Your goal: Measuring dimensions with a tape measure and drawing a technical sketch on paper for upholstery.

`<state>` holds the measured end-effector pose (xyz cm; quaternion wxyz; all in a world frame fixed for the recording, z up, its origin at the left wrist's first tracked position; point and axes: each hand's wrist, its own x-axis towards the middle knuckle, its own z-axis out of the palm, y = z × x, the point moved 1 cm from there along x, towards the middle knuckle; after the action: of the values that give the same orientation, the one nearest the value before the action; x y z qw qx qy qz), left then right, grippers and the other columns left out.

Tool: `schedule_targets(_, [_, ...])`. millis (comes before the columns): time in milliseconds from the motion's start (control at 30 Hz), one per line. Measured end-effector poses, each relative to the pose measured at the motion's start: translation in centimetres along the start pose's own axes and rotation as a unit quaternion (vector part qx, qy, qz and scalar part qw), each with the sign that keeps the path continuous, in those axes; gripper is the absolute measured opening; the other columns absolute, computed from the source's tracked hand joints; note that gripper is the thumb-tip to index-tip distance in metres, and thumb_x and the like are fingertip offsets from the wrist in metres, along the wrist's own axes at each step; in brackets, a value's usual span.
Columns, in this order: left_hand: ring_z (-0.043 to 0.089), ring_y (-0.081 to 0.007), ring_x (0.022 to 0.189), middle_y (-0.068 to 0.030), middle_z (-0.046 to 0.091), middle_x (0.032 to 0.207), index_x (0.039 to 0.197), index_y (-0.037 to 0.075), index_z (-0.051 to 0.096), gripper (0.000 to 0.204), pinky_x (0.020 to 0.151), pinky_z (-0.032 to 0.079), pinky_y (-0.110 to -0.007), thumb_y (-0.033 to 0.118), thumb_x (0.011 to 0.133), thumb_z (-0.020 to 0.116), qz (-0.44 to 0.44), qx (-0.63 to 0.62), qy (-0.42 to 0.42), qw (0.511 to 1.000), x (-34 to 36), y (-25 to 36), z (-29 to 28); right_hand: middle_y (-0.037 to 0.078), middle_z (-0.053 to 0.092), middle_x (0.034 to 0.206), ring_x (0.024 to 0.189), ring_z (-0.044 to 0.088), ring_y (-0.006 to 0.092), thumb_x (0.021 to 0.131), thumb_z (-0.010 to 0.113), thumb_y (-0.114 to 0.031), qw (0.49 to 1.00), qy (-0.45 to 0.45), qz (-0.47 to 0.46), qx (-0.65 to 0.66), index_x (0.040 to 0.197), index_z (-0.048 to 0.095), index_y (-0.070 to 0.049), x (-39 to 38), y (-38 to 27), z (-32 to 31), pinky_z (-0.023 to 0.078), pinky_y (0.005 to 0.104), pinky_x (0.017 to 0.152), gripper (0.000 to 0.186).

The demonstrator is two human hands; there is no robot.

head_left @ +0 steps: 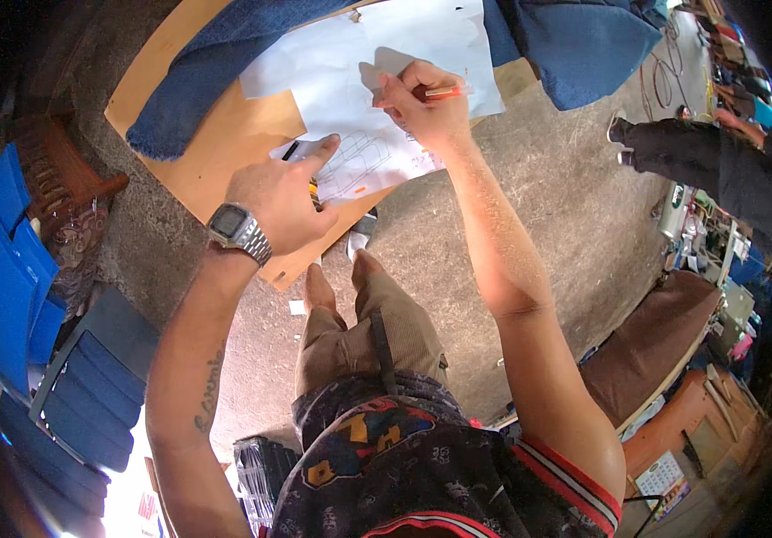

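From the head view I see a right hand (426, 103) with an orange pen (444, 92) over white paper sheets (341, 63).
The sheets lie on a wooden tabletop (216, 161), beneath both hands; they carry a dark line drawing (361, 161) and small reddish marks, which are too fine for me to read. The right hand is curled around the pen; which end is the writing tip, I cannot make out. The left hand (283, 193) rests near the sheets' lower left part, its index finger and thumb well apart. A yellow-and-black item (313, 190) shows between these two, mostly covered; whether the hand grips it, I cannot tell. Blue denim pieces (198, 81) lie along the far side, partly cut off by the upper edge of the view.
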<state>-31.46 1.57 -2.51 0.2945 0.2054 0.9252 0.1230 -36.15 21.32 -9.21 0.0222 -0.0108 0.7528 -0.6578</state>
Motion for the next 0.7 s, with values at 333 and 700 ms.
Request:
schedule_targets(333, [0.061,-0.0359,0.071,-0.0207,0.061,0.076,0.133,0.023,0.037,0.069,0.067,0.051,-0.044,0.035,0.068,0.058,-0.024,0.014,-0.032,0.999,0.1,0.6,-0.9,0.002,0.056,0.055,0.052,0.052,0.0053,0.082,0.061,-0.006,1.000,0.010,-0.005,-0.026,0.057,0.049,-0.002,0.0,-0.7,0.0,0.039,0.0204,0.045,0.027])
schedule_targets(700, [0.061,-0.0337,0.073,-0.0196,0.062,0.082,0.133,0.023,0.037,0.069,0.067,0.050,-0.042,0.034,0.068,0.057,-0.035,0.028,-0.049,0.998,0.0,1.0,-1.1,0.005,0.058,0.056,0.044,0.049,0.0040,0.082,0.063,-0.009,0.997,0.014,0.055,0.057,0.061,0.049,-0.005,1.1,0.2,-3.3,0.033,0.0172,0.035,0.026])
